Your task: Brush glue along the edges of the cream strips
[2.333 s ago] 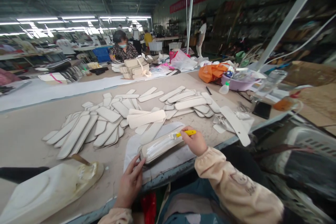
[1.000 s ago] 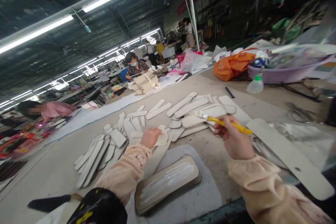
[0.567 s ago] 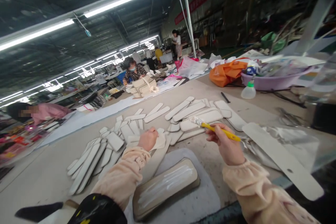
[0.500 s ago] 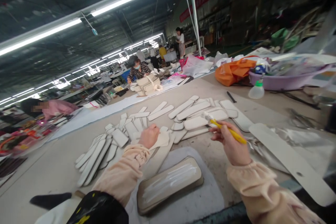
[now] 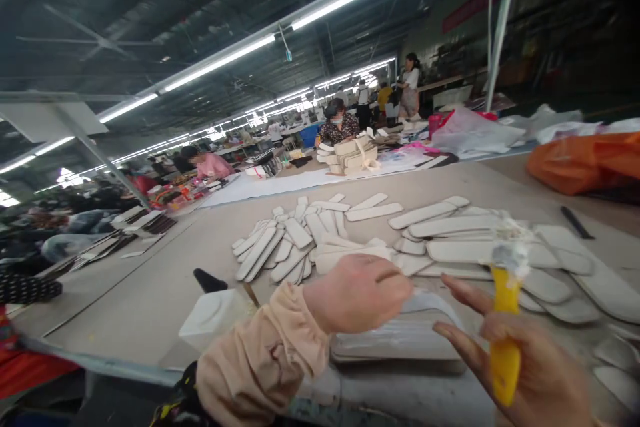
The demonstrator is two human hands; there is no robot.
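Note:
My left hand point(image 5: 360, 290) is closed, knuckles up, over the left part of a stack of flat pale pieces point(image 5: 400, 345). Its fingertips are turned away, so whatever they hold, if anything, is hidden. A whitish wet-looking coating covers the stack's top piece. In my right hand point(image 5: 535, 353) is a paintbrush point(image 5: 506, 323) with a yellow handle, its bristles up and caked with white. Two fingers of that hand stretch toward the stack's right end. Behind both hands lie many loose strap-like pale pieces point(image 5: 450, 225), overlapping in heaps.
A white plastic container point(image 5: 215, 317) stands left of my left sleeve, with a dark-handled tool point(image 5: 209, 280) behind it. At right are an orange bag point(image 5: 590, 163) and a black stick point(image 5: 576, 222). Across the table a co-worker point(image 5: 339, 123) sits behind stacked beige pieces point(image 5: 353, 155).
My left hand has come from the loose pieces back over the coated stack. The right hand with the brush has moved nearer, the brush now upright. The view has swung left.

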